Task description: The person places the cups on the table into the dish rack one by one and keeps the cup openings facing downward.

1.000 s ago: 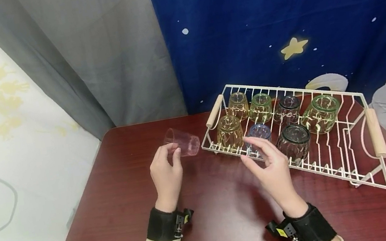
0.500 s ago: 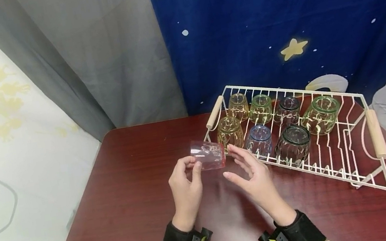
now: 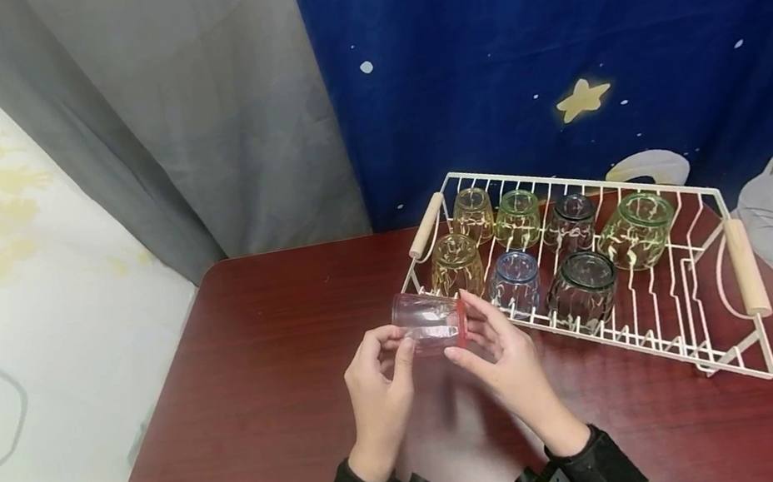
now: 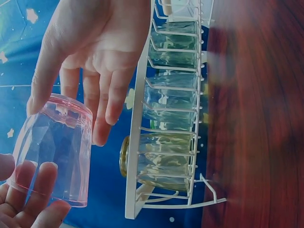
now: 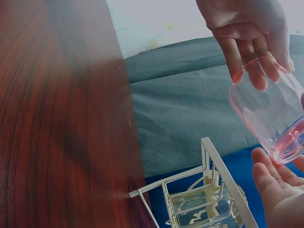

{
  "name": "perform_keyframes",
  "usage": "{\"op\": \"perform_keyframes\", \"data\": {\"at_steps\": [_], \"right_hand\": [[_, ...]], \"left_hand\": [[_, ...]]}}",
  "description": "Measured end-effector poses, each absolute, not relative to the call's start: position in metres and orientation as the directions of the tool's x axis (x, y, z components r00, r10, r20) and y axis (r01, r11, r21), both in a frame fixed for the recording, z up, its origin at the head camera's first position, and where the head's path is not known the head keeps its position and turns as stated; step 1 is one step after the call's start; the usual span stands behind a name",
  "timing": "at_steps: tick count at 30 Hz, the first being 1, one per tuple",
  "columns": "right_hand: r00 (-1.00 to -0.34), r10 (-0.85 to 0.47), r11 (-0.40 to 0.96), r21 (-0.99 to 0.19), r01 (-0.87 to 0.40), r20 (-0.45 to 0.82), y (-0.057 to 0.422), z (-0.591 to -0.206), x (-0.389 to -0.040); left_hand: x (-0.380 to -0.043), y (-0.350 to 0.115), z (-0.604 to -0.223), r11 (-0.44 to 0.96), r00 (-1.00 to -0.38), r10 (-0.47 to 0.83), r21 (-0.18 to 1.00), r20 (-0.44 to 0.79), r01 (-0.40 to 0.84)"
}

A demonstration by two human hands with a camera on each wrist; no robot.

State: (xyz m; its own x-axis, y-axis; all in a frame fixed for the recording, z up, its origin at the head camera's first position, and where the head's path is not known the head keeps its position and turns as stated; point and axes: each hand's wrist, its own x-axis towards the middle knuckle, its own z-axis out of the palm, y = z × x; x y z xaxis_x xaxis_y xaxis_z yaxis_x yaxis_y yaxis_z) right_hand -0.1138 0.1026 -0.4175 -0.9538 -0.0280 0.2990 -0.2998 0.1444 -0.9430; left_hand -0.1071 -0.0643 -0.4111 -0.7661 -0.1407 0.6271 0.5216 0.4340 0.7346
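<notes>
A clear pink drinking glass [image 3: 433, 320] is held on its side above the table, its mouth toward the left hand and its thicker red-pink base toward the right. My left hand [image 3: 379, 394] pinches the mouth end between thumb and fingers; in the left wrist view its fingertips [image 4: 47, 173] show against the glass wall. At the base end, my right hand [image 3: 509, 369] has thumb and fingers around the edge. The right wrist view shows that hand's fingertips [image 5: 263, 164] touching the base. Just behind the hands stands a white wire dish rack [image 3: 665, 348].
Several upside-down glasses fill the rack's left and middle, among them an amber one [image 3: 456, 264], a blue one [image 3: 516, 283] and a dark grey one [image 3: 585, 294]. Wooden handles [image 3: 748, 268] rise at the rack's ends. Curtains [image 3: 245, 112] hang behind the dark red table [image 3: 250, 431].
The left hand has carried the pink glass rightward, toward the front of the rack. The right hand has come left, away from the rack, and now grips the glass's base.
</notes>
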Motion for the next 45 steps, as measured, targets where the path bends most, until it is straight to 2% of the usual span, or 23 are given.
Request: {"op": "perform_keyframes", "data": {"at_steps": [6,15,20,30,38,45], "right_hand": [[-0.954,-0.033,0.146,-0.943,-0.299,0.298,0.103,-0.418,-0.114],[-0.941,-0.005,0.105,-0.935,-0.338,0.339,0.105,-0.42,-0.113],[-0.929,0.014,0.098,-0.925,-0.367,0.37,0.108,-0.412,-0.114],[-0.847,0.026,0.159,-0.839,-0.52,0.531,0.131,-0.384,-0.124],[-0.771,0.152,0.186,-0.784,-0.592,0.619,0.16,-0.36,-0.135],[-0.735,0.339,-0.015,-0.777,-0.629,0.588,0.19,-0.345,-0.14]], "left_hand": [[-0.104,-0.065,-0.414,0.416,-0.773,-0.136,0.744,0.619,0.522],[-0.102,-0.066,-0.418,0.366,-0.834,-0.09,0.797,0.544,0.48],[-0.102,-0.068,-0.417,0.391,-0.842,-0.044,0.785,0.537,0.48],[-0.102,-0.071,-0.415,0.471,-0.847,0.079,0.729,0.525,0.496],[-0.101,-0.077,-0.417,0.525,-0.898,0.091,0.746,0.431,0.411],[-0.101,-0.087,-0.419,0.599,-0.939,0.11,0.732,0.326,0.324]]}}
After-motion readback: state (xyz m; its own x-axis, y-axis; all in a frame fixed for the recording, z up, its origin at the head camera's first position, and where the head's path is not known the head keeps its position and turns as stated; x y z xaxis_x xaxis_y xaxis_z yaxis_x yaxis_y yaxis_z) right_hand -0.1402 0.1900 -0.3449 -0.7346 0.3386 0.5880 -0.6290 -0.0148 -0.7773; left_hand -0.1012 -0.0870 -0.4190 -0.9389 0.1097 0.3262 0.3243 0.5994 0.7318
